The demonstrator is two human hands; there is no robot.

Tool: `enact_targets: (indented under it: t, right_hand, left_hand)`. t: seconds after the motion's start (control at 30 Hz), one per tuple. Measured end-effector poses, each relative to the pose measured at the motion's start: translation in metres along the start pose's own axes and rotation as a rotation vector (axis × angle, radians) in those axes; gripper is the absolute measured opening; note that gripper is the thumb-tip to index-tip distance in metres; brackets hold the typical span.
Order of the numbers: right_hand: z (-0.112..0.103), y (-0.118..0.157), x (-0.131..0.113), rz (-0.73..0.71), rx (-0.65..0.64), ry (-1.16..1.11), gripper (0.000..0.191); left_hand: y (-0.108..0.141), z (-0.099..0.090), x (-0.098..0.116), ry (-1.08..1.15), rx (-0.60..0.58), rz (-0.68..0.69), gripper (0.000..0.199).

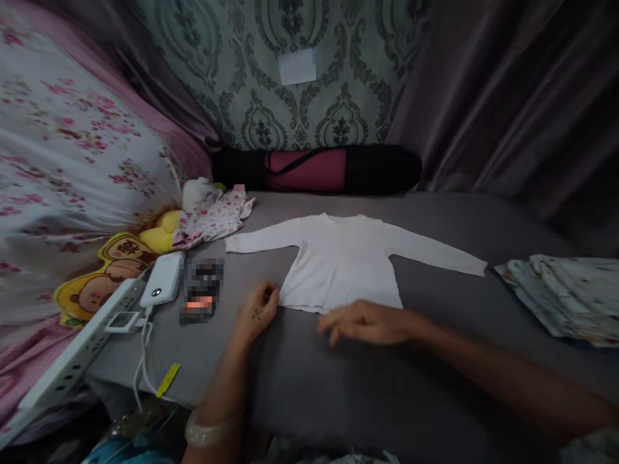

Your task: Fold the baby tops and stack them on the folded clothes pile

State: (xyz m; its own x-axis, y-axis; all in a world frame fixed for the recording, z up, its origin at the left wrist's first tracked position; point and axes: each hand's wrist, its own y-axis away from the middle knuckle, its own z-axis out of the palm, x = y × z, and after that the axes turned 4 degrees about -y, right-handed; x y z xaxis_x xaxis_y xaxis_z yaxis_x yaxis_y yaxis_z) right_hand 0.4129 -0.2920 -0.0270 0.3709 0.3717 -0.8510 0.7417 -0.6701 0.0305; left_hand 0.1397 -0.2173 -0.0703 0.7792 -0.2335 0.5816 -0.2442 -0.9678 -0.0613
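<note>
On the grey sheet [464, 216], our white long-sleeved top [343, 258] lies flat; at its eight o'clock our left hand [257, 312] curls, hold unclear; at six our loosely bent right hand [370, 322] shows nothing held. Light touches should keep the hem [300, 307] smooth.

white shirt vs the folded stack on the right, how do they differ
The white shirt lies spread flat with its sleeves out, while the folded stack is piled in layers. The white shirt looks plain; the folded stack shows a print. The white shirt is fully within the frame's edges, whereas the folded stack is cut off at the right. Both are pale fabric on the grey surface.
</note>
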Motion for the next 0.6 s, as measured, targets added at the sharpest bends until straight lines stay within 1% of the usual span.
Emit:
enact_targets:
  t: [0.03, 0.07, 0.13, 0.2, 0.23, 0.27, 0.3, 0.37, 0.5, 0.6]
  right_hand:
    - [-0.013, -0.01, 0.01, 0.041, 0.149, 0.028, 0.046]
    - [-0.027, -0.021, 0.025, 0.095, 0.316, 0.115, 0.047]
    - [-0.056, -0.043, 0.062, 0.292, 0.503, 0.336, 0.051]
    - [-0.078, -0.061, 0.097, 0.536, 0.624, 0.504, 0.059]
    - [-0.084, -0.068, 0.11, 0.632, 0.639, 0.542, 0.062]
    - [-0.087, -0.074, 0.119, 0.677, 0.642, 0.585, 0.063]
    - [-0.086, -0.079, 0.125, 0.694, 0.628, 0.614, 0.063]
    - [-0.075, -0.088, 0.123, 0.644, 0.568, 0.656, 0.064]
    - [-0.034, -0.1, 0.095, 0.442, 0.419, 0.663, 0.068]
    - [-0.002, -0.101, 0.071, 0.338, 0.369, 0.641, 0.069]
  left_hand:
    - [0.0, 0.002, 0.001, -0.022, 0.025, -0.003, 0.022]
    - [-0.001, 0.004, 0.002, -0.047, 0.042, -0.002, 0.026]
    - [-0.001, 0.008, 0.002, -0.094, 0.056, -0.001, 0.029]
    - [-0.002, 0.01, -0.001, -0.116, 0.048, 0.005, 0.026]
    - [-0.003, 0.01, -0.003, -0.113, 0.038, 0.009, 0.023]
    - [-0.004, 0.01, -0.004, -0.104, 0.025, 0.008, 0.021]
    - [-0.004, 0.009, -0.005, -0.09, 0.013, 0.005, 0.02]
    - [-0.005, 0.008, -0.007, -0.06, 0.0, 0.0, 0.016]
    - [-0.007, 0.007, -0.01, -0.055, -0.002, 0.012, 0.011]
    - [-0.008, 0.009, -0.015, -0.043, 0.014, 0.032, 0.007]
